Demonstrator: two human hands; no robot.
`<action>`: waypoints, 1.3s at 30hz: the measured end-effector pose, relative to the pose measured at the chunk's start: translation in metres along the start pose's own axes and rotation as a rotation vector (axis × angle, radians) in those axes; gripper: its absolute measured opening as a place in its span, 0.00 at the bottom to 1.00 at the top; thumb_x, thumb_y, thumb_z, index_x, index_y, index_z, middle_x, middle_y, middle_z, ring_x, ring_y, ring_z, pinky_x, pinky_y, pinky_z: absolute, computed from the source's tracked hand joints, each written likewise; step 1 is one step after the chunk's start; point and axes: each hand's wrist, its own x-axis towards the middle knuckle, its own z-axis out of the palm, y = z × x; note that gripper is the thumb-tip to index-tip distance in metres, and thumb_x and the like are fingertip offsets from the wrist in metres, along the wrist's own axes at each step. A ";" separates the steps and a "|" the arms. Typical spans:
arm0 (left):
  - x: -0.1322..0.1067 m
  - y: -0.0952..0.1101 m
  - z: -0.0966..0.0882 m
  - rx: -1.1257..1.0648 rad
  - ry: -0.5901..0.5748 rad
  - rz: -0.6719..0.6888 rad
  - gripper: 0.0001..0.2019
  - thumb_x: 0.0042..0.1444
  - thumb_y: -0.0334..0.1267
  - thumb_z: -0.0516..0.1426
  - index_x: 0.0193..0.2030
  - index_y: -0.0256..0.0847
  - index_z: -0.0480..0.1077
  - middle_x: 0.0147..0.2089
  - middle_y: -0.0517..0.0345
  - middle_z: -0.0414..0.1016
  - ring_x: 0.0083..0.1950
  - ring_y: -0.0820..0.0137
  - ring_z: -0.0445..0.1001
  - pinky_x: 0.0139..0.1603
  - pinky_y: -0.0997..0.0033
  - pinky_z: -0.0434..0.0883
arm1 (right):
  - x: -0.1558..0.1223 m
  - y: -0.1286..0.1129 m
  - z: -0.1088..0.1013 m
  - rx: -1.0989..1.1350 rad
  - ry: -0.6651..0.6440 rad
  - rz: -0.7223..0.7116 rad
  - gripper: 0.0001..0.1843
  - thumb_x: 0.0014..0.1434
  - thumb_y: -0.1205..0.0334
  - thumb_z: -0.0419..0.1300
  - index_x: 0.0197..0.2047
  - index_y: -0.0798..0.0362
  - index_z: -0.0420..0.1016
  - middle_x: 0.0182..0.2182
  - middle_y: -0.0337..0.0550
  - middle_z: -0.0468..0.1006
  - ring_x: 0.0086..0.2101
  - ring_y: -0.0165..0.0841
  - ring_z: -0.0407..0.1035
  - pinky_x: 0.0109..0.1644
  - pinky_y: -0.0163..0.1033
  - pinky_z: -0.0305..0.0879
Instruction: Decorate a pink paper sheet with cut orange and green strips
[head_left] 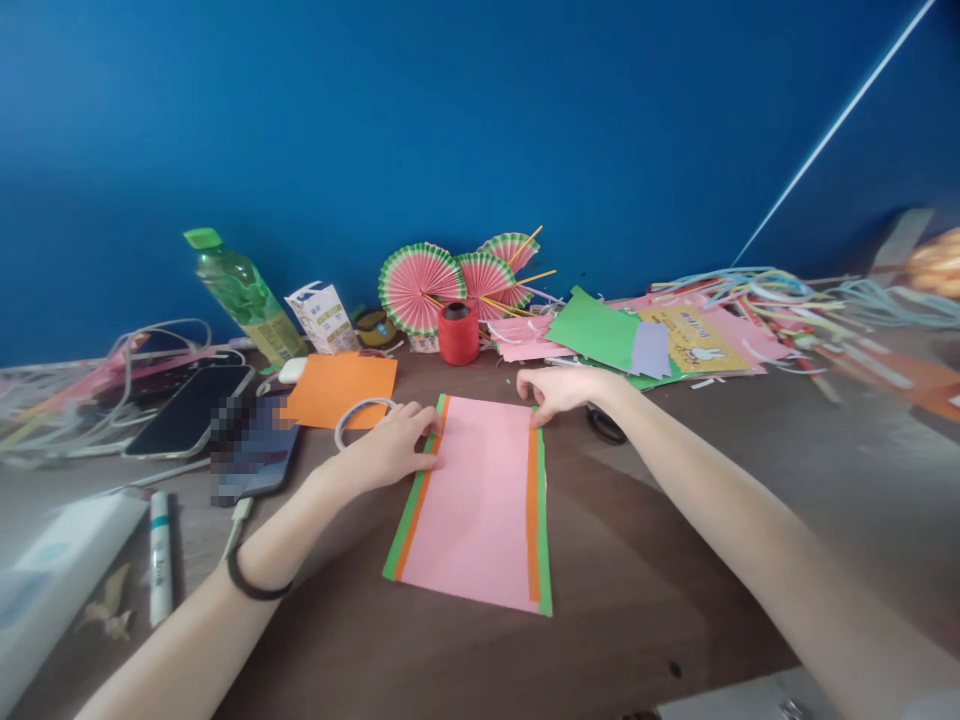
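A pink paper sheet [480, 500] with orange and green strips along both long sides lies flat on the brown table [630, 620]. At its upper left edge rests my left hand [394, 445], thumb and fingers apart with the tips on the coloured border. My right hand [566, 390] touches the upper right corner. Its thumb is on the border and a bent forefinger reaches past the top edge, with a gap between them. Beside my left hand lie a looped white cable [345, 425] and an orange paper sheet [352, 390].
Pleated paper fans [421, 285] and a red thread spool [458, 338] stand at the back. Green paper [596, 332] and other sheets are piled to the right. On the left are a green bottle [251, 300], a phone [191, 410] and a marker [160, 565].
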 end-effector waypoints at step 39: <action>0.005 -0.024 -0.011 -0.296 0.152 -0.216 0.13 0.54 0.45 0.48 0.39 0.40 0.67 0.16 0.65 0.65 0.21 0.71 0.67 0.28 0.73 0.63 | 0.008 -0.007 0.002 0.540 0.265 -0.230 0.06 0.48 0.68 0.56 0.33 0.58 0.67 0.23 0.40 0.72 0.22 0.26 0.68 0.25 0.31 0.64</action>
